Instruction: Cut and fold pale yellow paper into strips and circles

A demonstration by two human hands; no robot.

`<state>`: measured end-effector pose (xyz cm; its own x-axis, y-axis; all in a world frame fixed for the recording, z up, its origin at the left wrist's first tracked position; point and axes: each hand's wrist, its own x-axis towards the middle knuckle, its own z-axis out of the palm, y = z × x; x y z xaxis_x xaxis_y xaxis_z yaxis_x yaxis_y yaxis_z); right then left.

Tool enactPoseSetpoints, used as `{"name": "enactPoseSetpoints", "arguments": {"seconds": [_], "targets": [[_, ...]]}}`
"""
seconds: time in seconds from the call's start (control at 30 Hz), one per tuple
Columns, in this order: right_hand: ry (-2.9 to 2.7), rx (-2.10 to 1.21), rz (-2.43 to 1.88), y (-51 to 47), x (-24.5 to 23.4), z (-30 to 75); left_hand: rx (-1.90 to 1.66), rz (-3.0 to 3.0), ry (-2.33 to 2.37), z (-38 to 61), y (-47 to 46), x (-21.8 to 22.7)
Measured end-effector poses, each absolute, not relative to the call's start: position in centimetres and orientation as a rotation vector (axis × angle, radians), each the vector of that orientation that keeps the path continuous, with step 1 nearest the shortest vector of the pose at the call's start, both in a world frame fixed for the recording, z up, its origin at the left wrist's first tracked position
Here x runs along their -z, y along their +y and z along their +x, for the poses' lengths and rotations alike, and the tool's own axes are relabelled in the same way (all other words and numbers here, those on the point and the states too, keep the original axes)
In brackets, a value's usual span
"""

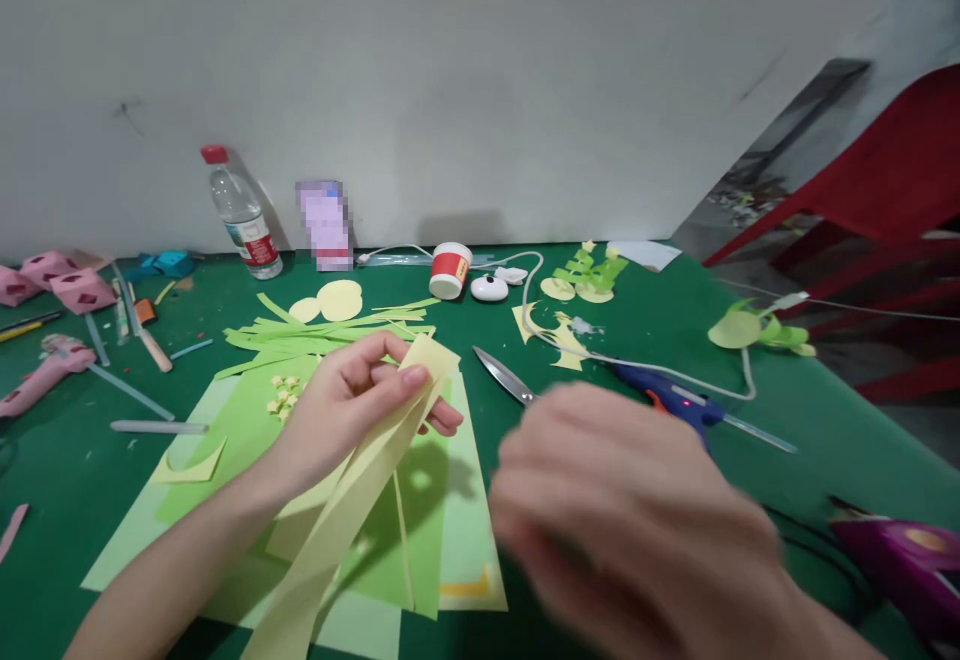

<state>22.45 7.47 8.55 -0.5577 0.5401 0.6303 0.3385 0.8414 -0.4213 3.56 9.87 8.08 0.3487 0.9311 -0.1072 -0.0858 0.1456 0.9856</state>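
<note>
My left hand [352, 405] pinches several long pale yellow paper strips [352, 500] near their top end, holding them above green paper sheets [247, 440] on the table. My right hand [622, 520] is smeared by motion just right of the strips, back towards the camera, and its fingers are not readable. Scissors [504, 376] lie on the table right behind it, their handles hidden by the hand. A blue glue gun [675, 402] lies a little further right.
Green table [82, 460] against a white wall. Green paper strips [330, 330], yellow discs [339, 298], water bottle [241, 210], small cup [450, 270], pink glue gun [41, 370], glue sticks [159, 427], paper flowers [589, 275], purple tool [907, 560], red chair [877, 190].
</note>
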Motion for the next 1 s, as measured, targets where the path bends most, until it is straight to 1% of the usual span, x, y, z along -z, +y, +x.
{"name": "enactPoseSetpoints", "arguments": {"seconds": [0.03, 0.13, 0.2, 0.3, 0.4, 0.57, 0.63, 0.73, 0.8, 0.87, 0.93, 1.0], "targets": [[-2.16, -0.344, -0.677, 8.4, -8.7, 22.1, -0.92, 1.198, 0.929, 3.6, 9.7, -8.2], [-2.085, -0.682, -0.824, 10.3, -8.7, 21.7, -0.934, 1.241, 0.885, 3.7, 9.2, -8.4], [-2.094, -0.902, -0.83, 10.7, -8.5, 21.8, -0.914, 1.253, 0.856, 3.9, 8.9, -8.3], [-2.103, -1.079, -0.787, 10.4, -8.3, 21.6, -0.899, 1.294, 0.857, 4.1, 8.4, -8.2], [-2.088, -1.105, -0.77, 9.9, -8.3, 21.3, -0.932, 1.411, 0.883, 4.1, 8.0, -8.3], [-2.088, -0.9, -0.789, 10.0, -8.0, 21.1, -0.941, 1.698, 1.001, 3.8, 8.1, -9.1], [-2.094, -0.854, -0.807, 10.3, -7.7, 21.1, -0.932, 1.679, 1.053, 3.7, 8.4, -9.4], [-2.019, -0.852, -0.869, 11.2, -7.2, 21.1, -0.932, 1.465, 1.02, 3.5, 8.9, -9.4], [-1.914, -0.952, -0.928, 11.8, -6.9, 21.0, -0.984, 1.306, 0.976, 3.2, 9.4, -9.2], [-1.847, -1.132, -0.954, 12.5, -6.6, 20.7, -1.052, 1.206, 0.947, 2.9, 9.8, -8.8], [-1.857, -1.299, -0.935, 12.8, -6.2, 20.3, -1.098, 1.158, 0.958, 2.6, 10.2, -8.4], [-1.906, -1.392, -0.895, 12.8, -5.8, 19.8, -1.12, 1.125, 0.99, 2.4, 10.5, -8.2]]}}
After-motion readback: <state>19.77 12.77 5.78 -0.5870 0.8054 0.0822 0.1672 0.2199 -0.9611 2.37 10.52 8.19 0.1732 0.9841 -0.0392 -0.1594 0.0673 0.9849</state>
